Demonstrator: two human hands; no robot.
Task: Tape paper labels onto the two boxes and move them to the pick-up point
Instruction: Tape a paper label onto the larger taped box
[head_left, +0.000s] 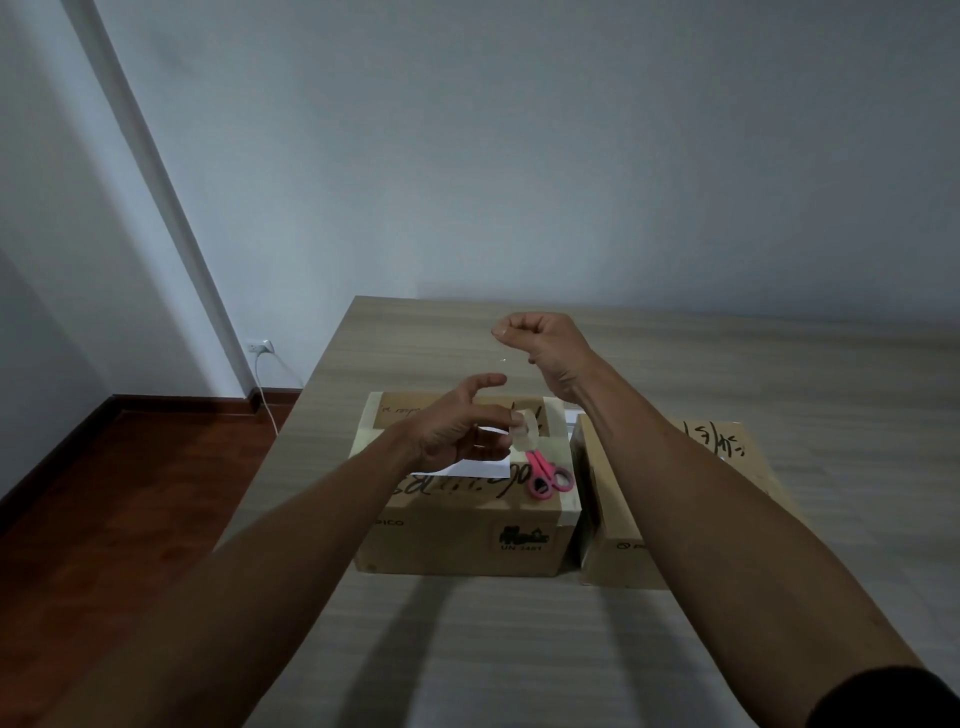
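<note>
— Tape roll (524, 429) pinched in left hand (457, 431) above left box (462, 525); right hand (540, 343) closed, apparently drawing out a strip.

— Why there?

— Paper label (467, 468) waits underneath; right box (675, 499) sits alongside on counter (519, 649).

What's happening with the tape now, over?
Left hand holds tape roll; right hand pinched shut, raised. Paper and scissors lie on left box. Nothing blocking.

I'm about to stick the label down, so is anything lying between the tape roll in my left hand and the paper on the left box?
Nothing visible does. The tape roll hangs directly above the white paper on the left box. The pink scissors lie beside the paper, right of it, not on it.
</note>
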